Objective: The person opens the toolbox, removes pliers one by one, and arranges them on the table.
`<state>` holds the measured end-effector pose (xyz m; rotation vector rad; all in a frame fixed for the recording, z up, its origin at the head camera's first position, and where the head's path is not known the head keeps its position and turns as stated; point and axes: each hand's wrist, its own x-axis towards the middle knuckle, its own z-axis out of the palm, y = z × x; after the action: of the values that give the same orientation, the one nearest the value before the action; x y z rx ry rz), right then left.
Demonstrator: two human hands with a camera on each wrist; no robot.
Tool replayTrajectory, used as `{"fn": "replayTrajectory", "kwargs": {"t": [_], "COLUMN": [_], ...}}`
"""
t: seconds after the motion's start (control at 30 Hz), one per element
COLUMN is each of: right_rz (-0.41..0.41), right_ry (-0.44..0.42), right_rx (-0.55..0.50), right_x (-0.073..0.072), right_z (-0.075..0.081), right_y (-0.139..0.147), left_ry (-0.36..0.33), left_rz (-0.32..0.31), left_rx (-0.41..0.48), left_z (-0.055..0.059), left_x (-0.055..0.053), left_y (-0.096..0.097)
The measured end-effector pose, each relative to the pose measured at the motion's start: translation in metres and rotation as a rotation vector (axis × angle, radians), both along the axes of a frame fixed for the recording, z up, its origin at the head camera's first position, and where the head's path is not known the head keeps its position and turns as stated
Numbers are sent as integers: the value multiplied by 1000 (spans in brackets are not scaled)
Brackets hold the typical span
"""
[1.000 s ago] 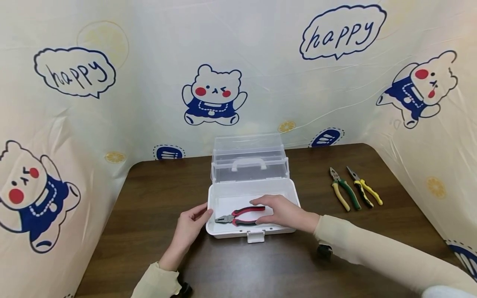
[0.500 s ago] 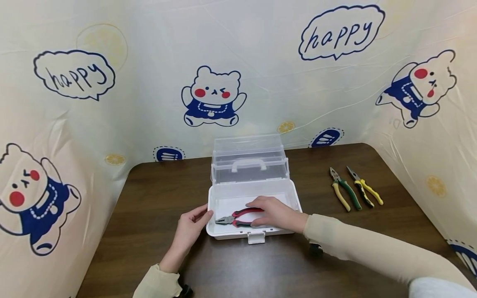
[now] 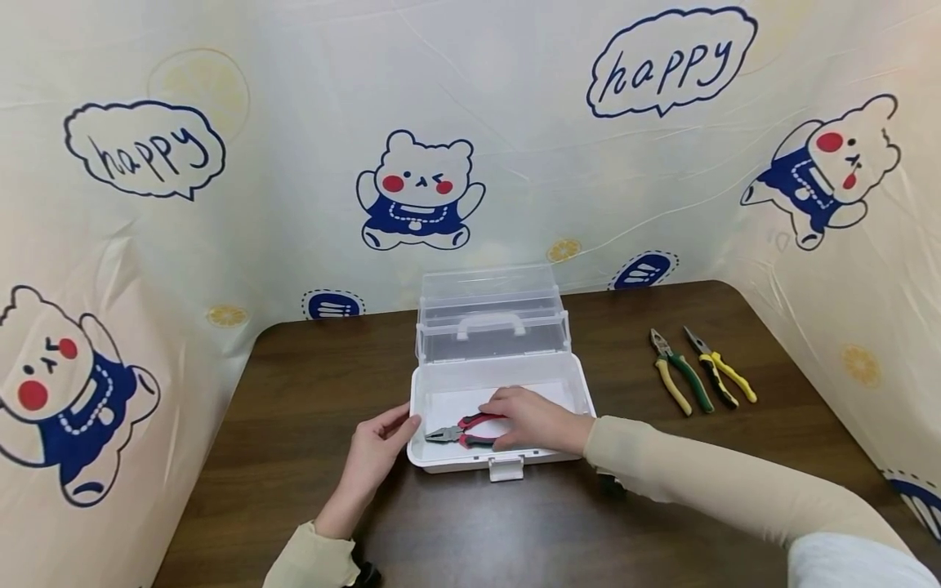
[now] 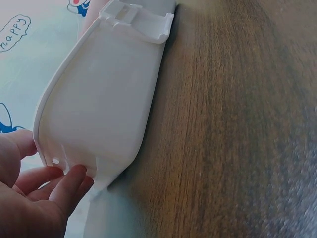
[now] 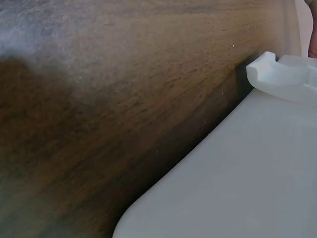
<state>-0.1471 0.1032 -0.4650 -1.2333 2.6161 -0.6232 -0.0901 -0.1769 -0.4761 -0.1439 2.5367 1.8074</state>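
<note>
A white toolbox [image 3: 448, 467] stands on the table with its clear lid [image 3: 488, 286] raised at the back. Inside it lie combination pliers [image 3: 443, 435] with red and black handles, head toward the left. My right hand [image 3: 535, 420] reaches into the box and grips the pliers' handles between thumb and fingers; the handle ends are hidden beneath it. My left hand [image 3: 373, 453] pinches the box's left end. In the left wrist view its fingers [image 4: 69, 186] touch the outer wall. The right wrist view has only the box's outer side [image 5: 242, 173], the latch [image 5: 277, 74] and the table.
At the right lie pliers with green and cream handles [image 3: 680, 380] and long-nose pliers with yellow and black handles [image 3: 719, 371]. The brown table [image 3: 338, 359] is bordered by a printed cloth [image 3: 515, 163] at the back and sides.
My right hand has moved left along the pliers' handles and closed round them. The pliers have barely shifted. My left hand keeps its place on the box.
</note>
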Motion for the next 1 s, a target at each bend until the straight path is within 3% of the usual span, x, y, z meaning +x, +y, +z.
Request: {"fn": "replayTrajectory", "kwargs": {"t": [0.37,0.63,0.83,1.0], "right_rz": [63,23,17,-34], "right_ry": [63,22,40,-10], "right_rx": [51,0,-45,-74], "right_x": [-2,-2,-2,1], "right_z": [-1,-4,-3,0], "right_y": [-2,1,3,5], "left_ry": [2,-11,-12,-7], "left_rz": [13,9,9,0], "left_rx": [-11,-6,0,0], "left_z": [-2,-1,1,1], "left_x": [0,1,2,2], "left_y": [0,1,0,0]}}
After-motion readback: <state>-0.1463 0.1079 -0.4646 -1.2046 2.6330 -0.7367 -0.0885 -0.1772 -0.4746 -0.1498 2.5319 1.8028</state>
